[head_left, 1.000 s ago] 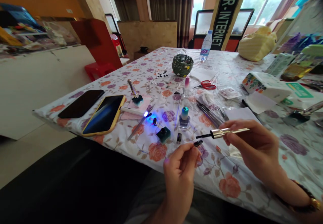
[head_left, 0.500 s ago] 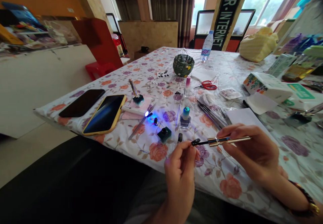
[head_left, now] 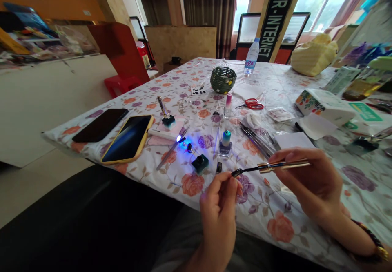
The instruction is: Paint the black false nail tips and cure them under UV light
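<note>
Between thumb and forefinger, my left hand (head_left: 219, 210) pinches a glossy black false nail (head_left: 236, 172) near the table's front edge. My right hand (head_left: 309, 184) grips the gold handle of a nail polish brush (head_left: 269, 166), its dark bristle end touching the nail. Just beyond my left hand lies another dark false nail (head_left: 219, 167). An uncapped dark green polish bottle (head_left: 200, 163) stands to the left of it. Farther back is a grey polish bottle (head_left: 226, 144) with a blue-green cap. A lit white lamp pen (head_left: 163, 135) throws blue light on small dark pieces (head_left: 189, 147).
Two phones, one black (head_left: 100, 125) and one yellow-cased (head_left: 128, 138), lie at left. Tweezers and thin tools (head_left: 255, 137), red-handled scissors (head_left: 252, 104) and a white sheet (head_left: 294, 140) are beyond my right hand. A woven basket (head_left: 223, 80) and water bottle (head_left: 251, 57) stand farther back.
My right hand has shifted slightly right and up with the brush, whose bristles now bend against the black nail. The left hand stays in nearly the same place.
</note>
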Motion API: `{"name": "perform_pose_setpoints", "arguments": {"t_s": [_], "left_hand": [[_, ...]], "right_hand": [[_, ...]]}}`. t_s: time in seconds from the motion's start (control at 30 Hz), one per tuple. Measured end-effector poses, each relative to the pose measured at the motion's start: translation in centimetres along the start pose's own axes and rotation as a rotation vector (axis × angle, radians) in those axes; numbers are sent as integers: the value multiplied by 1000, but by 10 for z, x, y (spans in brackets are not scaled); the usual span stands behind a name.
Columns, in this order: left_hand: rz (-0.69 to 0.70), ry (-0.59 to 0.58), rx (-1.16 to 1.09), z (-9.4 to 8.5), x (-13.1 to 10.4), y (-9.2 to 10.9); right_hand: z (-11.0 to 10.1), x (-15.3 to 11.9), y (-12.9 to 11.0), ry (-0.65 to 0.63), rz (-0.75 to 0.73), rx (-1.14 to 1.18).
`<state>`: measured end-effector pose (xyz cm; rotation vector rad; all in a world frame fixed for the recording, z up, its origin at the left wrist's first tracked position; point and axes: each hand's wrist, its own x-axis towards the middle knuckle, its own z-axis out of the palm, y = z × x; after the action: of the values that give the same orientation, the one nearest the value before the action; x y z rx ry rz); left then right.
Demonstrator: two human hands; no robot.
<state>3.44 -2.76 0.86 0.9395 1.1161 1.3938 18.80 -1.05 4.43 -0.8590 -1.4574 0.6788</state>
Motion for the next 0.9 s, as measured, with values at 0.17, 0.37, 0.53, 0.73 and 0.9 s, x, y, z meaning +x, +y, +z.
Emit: {"name": "perform_pose_setpoints", "arguments": {"t_s": [0.17,0.37,0.53,0.73,0.9], "left_hand": [[2,0,5,0,1,0],[110,-12,176,-4,-1,-7],[360,-68,382,-6,0,-8],[715,-69,629,-4,0,-11],[765,-70,693,-4,-1,-16]], "right_hand": [[0,0,-1,56,43,9],[-2,4,5,249,79,88],[-3,7,6,289,162,129],[-3,8,5,293,246,108],[-3,7,4,268,266,50]]}}
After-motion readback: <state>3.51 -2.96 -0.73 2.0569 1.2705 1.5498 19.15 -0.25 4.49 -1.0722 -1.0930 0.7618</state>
